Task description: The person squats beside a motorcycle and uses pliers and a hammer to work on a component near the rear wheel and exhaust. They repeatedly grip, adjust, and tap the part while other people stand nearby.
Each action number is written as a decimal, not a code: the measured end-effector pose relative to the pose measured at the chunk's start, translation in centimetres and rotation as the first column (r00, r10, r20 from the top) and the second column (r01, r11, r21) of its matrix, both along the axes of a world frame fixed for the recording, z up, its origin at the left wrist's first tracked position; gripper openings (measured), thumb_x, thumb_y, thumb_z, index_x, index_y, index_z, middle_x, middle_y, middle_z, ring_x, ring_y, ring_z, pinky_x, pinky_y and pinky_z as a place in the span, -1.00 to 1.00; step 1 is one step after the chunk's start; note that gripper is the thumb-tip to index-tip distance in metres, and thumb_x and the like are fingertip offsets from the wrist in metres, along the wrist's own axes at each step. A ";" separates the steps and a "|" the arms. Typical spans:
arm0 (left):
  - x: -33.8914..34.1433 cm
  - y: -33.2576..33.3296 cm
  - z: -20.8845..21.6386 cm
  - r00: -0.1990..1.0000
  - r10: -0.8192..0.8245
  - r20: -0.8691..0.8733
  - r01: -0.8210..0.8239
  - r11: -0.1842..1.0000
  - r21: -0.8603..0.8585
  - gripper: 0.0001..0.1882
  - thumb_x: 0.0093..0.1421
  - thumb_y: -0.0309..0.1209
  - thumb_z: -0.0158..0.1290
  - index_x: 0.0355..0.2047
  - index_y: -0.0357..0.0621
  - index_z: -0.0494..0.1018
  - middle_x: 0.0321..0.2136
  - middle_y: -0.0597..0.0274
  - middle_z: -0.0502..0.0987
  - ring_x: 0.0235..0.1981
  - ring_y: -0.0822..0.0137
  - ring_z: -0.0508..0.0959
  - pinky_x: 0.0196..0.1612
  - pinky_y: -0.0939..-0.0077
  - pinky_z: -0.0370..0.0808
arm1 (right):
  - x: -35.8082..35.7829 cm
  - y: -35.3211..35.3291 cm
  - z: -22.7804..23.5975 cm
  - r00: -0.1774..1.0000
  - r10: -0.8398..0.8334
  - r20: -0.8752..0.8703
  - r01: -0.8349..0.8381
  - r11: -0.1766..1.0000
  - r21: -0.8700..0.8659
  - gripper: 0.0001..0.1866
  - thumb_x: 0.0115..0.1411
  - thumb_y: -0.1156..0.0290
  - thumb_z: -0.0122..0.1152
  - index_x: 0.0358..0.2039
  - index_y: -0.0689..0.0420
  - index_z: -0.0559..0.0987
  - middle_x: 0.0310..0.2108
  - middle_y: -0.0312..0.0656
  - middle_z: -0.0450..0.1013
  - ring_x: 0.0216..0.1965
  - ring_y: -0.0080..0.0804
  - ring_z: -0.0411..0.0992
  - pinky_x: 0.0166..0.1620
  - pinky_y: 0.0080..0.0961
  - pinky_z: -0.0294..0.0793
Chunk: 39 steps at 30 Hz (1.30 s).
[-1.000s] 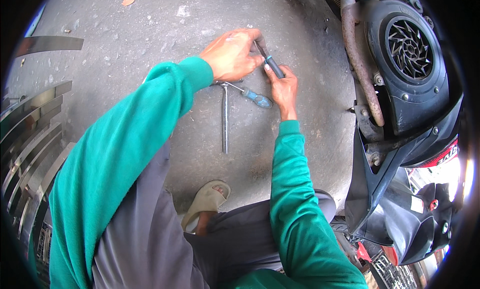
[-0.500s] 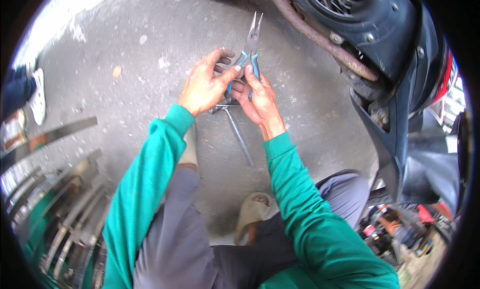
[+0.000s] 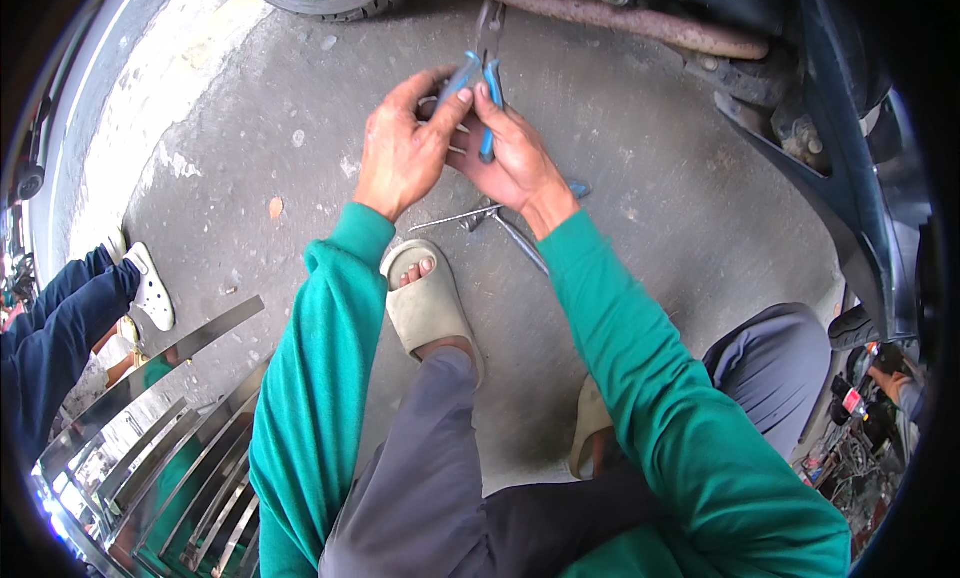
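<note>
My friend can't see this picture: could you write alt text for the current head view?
A person's left hand and right hand hold blue-handled pliers near a motorcycle with a rusty pipe. On the grey floor below lie a screwdriver and a metal T-handle tool.

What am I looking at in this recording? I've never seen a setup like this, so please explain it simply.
There's no robot: these are a person's own bare hands. The view comes from a wide-angle camera worn on the head, looking down, so straight edges look bent. The left hand and right hand together hold blue-handled pliers. Below, on the ground, lie a metal bar and a screwdriver, partly hidden by the right wrist. Part of a motorbike stands at the upper right.
</note>
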<state>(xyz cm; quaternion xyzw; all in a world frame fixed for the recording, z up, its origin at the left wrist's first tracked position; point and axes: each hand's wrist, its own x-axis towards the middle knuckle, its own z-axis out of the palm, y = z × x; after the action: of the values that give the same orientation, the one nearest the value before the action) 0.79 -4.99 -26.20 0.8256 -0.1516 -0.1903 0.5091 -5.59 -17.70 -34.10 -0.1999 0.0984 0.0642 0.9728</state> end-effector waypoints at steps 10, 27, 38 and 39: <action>1.3 -0.5 0.2 0.962 -0.035 0.270 0.018 0.998 0.062 -0.54 0.37 -0.14 0.23 0.13 -0.18 0.58 -0.25 0.07 0.69 -0.26 0.35 0.70 -0.21 0.42 0.64 | 2.2 0.5 -0.7 0.981 0.042 0.190 -0.076 0.982 0.174 -0.36 0.44 -0.18 0.04 0.23 0.09 0.48 0.18 -0.15 0.51 0.25 -0.26 0.44 0.33 -0.09 0.36; 1.0 -0.4 0.6 0.946 0.061 0.318 -0.058 0.998 -0.017 -0.61 0.29 -0.11 0.24 -0.01 -0.08 0.67 -0.39 0.09 0.55 -0.31 0.14 0.56 -0.16 0.24 0.49 | 3.1 1.6 -1.4 0.970 0.025 0.241 -0.088 0.962 0.257 -0.36 0.39 -0.22 0.09 0.21 0.04 0.51 0.16 -0.17 0.52 0.24 -0.20 0.45 0.32 -0.08 0.40; 0.9 -0.4 1.0 0.949 0.076 0.305 -0.059 0.996 -0.063 -0.63 0.33 -0.13 0.22 0.03 -0.06 0.66 -0.32 0.10 0.58 -0.29 0.22 0.60 -0.18 0.30 0.55 | 3.6 1.3 -0.6 0.967 0.011 0.255 -0.076 0.966 0.246 -0.42 0.43 -0.19 0.06 0.13 0.06 0.55 0.11 -0.18 0.55 0.15 -0.28 0.51 0.29 -0.15 0.46; 1.2 -0.4 1.1 0.965 0.097 0.245 -0.075 0.992 -0.099 -0.63 0.34 -0.13 0.22 0.03 -0.06 0.66 -0.31 0.11 0.58 -0.30 0.26 0.60 -0.20 0.32 0.56 | 3.7 1.1 -0.3 0.960 0.009 0.278 -0.072 0.973 0.219 -0.43 0.43 -0.18 0.05 0.14 0.03 0.56 0.12 -0.19 0.54 0.17 -0.29 0.49 0.30 -0.13 0.43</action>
<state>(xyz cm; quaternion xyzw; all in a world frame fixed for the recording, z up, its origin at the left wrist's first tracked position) 1.95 -5.43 -25.15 0.8252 -0.1867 -0.0560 0.5302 -1.94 -16.56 -34.36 -0.0965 -0.0500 0.0664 0.9919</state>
